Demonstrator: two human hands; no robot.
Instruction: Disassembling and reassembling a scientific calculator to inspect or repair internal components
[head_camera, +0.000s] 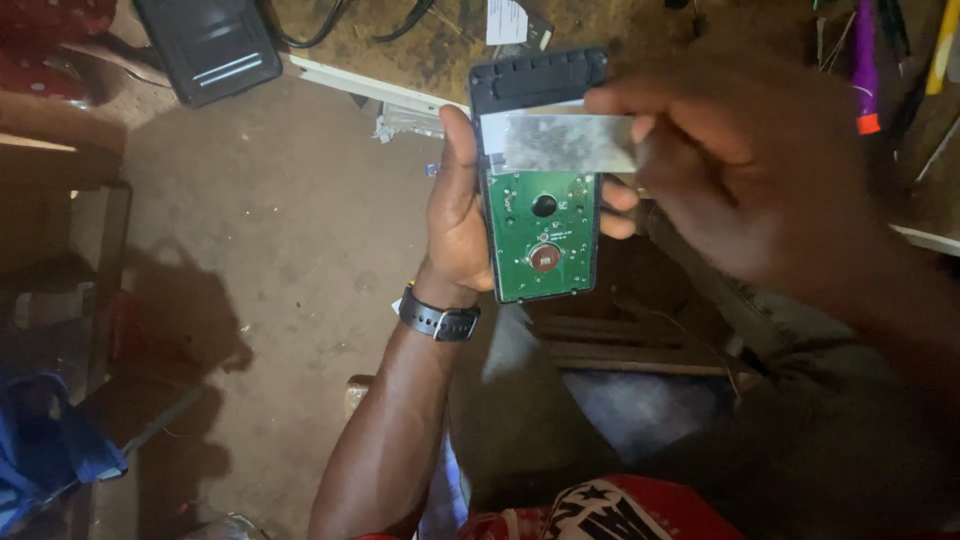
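Two hands on an opened black device with a green circuit board, held above a dirt floor.

The left hand (462, 215) is clamped round the black casing (540, 75), thumb along its left edge, fingertips (618, 208) showing at the right edge; the green circuit board (541, 235) faces up inside it, upright in the view; the blurred right hand (745, 165) comes in from the right, its fingers pinched together on a pale grey strip (565, 143) that lies across the casing just above the board; a dark wristwatch (438, 320) sits on the left wrist; a black box (210, 45) lies on the floor at upper left, well apart; a purple pen (864, 65) rests on the workbench at upper right.
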